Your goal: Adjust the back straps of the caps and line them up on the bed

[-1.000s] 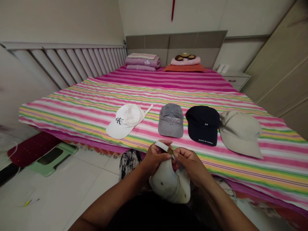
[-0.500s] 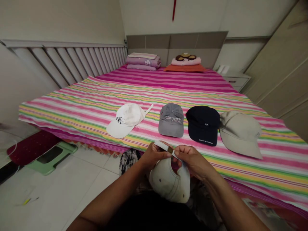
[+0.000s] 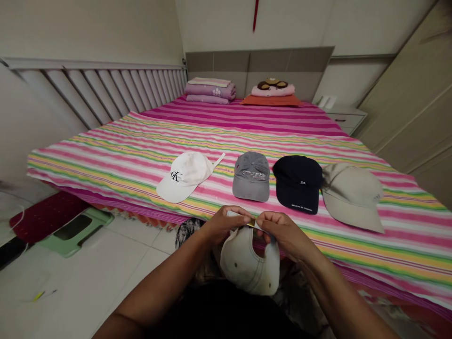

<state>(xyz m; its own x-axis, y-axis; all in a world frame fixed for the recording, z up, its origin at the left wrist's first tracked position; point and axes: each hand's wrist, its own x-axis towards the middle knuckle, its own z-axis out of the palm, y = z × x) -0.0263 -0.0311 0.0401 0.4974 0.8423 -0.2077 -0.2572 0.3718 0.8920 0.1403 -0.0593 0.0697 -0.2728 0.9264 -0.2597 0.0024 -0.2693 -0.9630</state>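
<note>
Left hand and right hand dipped — cap buckle half hidden.

Cream cap, grey cap, navy cap, pink-and-yellow striped bedspread

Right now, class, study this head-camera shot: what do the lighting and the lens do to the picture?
In the head view, the wide lens bows the bed edge and leans the wardrobe; light is soft, with faint shadows and no hard glare; the held cap shows no strong blur.
</note>
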